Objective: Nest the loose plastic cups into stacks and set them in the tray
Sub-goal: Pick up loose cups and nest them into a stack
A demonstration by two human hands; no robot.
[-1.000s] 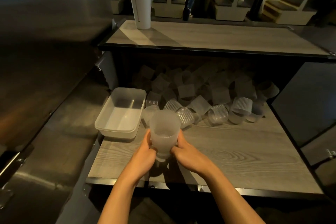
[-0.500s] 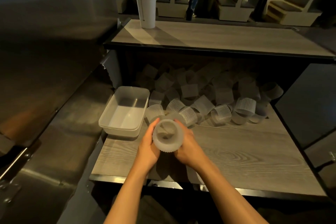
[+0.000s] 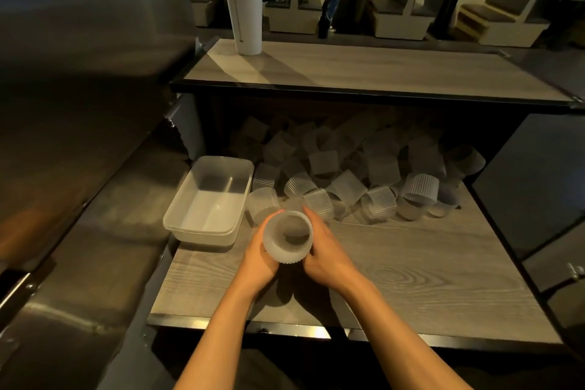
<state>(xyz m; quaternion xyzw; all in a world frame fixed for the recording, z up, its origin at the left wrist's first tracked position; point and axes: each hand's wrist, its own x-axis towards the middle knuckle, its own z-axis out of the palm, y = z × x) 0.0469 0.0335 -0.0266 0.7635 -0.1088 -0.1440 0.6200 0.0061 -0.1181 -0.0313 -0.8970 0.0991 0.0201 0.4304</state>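
Note:
A frosted ribbed stack of plastic cups [image 3: 288, 237] points its open mouth up at the camera, just above the wooden shelf. My left hand [image 3: 259, 255] holds its left side and my right hand [image 3: 326, 253] holds its right side, fingers wrapped round the wall. An empty translucent tray [image 3: 207, 199] sits to the left of the hands. A heap of loose cups [image 3: 348, 174] lies behind the hands, reaching back into the dark under the upper counter.
A tall stack of white cups [image 3: 242, 0] stands on the upper counter [image 3: 364, 70]. A steel appliance wall [image 3: 79, 73] closes the left side and a dark panel [image 3: 531, 187] the right. Bare wood shelf [image 3: 427, 279] lies right of my hands. A person stands far behind.
The cup stack has tipped from nearly upright to mouth-up toward the camera, and both hands have stayed on it, shifting slightly back toward the pile.

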